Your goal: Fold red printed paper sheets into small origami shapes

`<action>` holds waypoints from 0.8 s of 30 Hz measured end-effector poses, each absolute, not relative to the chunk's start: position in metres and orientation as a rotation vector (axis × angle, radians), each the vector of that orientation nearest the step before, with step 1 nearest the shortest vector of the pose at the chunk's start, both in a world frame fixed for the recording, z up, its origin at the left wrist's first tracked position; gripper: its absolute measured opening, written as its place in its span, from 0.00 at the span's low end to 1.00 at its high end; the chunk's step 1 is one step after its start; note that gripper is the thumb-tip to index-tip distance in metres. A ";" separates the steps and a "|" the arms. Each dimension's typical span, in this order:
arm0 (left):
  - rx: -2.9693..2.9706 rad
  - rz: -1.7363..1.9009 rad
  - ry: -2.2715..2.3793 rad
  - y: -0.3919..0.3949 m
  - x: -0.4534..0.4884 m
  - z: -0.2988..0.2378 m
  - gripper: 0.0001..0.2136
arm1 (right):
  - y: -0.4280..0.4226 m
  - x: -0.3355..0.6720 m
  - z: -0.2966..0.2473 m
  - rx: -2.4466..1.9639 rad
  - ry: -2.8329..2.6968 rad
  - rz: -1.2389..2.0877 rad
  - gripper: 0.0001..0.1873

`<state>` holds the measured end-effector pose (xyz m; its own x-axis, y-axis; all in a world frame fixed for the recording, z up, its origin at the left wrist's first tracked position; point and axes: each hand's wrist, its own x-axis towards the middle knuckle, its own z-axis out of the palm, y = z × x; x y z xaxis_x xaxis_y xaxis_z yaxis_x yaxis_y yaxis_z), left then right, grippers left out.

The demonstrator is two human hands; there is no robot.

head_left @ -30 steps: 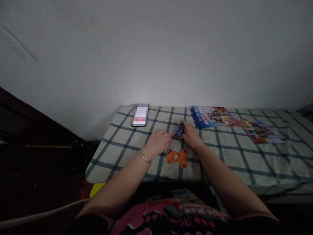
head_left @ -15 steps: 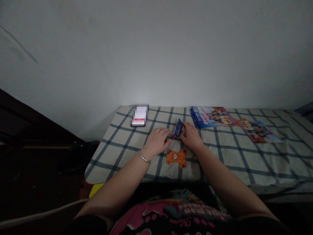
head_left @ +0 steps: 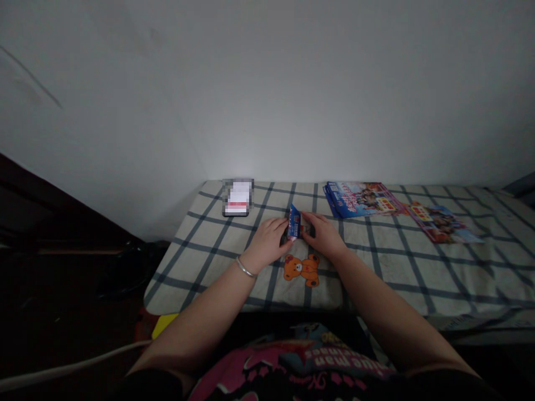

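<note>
Small blue packet (head_left: 294, 222) upright between left hand (head_left: 270, 240) and right hand (head_left: 322, 236), both narrow, pinching its edges, above checked cloth (head_left: 388, 267).

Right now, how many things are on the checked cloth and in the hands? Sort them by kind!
Phone, blurred: 1
Leaflet piles, blue and red: 2
Small blue packet: 1
Orange teddy bear patch: 1
Total: 5

Silver bangle (head_left: 245, 267), pink-and-black printed top (head_left: 284, 362)
</note>
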<state>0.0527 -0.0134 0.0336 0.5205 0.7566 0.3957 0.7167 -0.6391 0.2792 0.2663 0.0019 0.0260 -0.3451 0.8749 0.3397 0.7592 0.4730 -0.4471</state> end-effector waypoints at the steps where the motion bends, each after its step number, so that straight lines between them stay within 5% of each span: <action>1: 2.650 0.770 1.288 -0.013 0.052 0.034 0.22 | 0.002 0.266 0.027 -1.346 -2.182 0.295 0.31; 16: 2.452 0.986 1.159 -0.006 0.046 0.032 0.23 | 0.000 0.266 0.028 -1.172 -2.073 0.409 0.24; 24: 2.436 1.019 1.086 -0.008 0.048 0.034 0.23 | -0.002 0.245 0.033 -1.079 -1.756 0.916 0.27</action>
